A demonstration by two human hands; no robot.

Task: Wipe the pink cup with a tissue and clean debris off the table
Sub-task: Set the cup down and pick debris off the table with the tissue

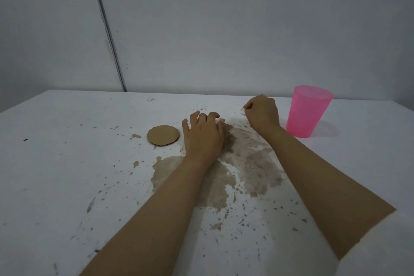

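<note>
The pink cup stands upright at the back right of the white table. Just left of it, my right hand is curled and pinches a small white scrap of tissue at its fingertips. My left hand lies palm down on the table with its fingers spread, and a bit of white debris shows at its fingertips. Both hands are over the far edge of a large brown worn patch in the tabletop.
A round brown cardboard coaster lies on the table left of my left hand. The tabletop is speckled with dark chips and stains. A grey wall rises right behind the table's far edge.
</note>
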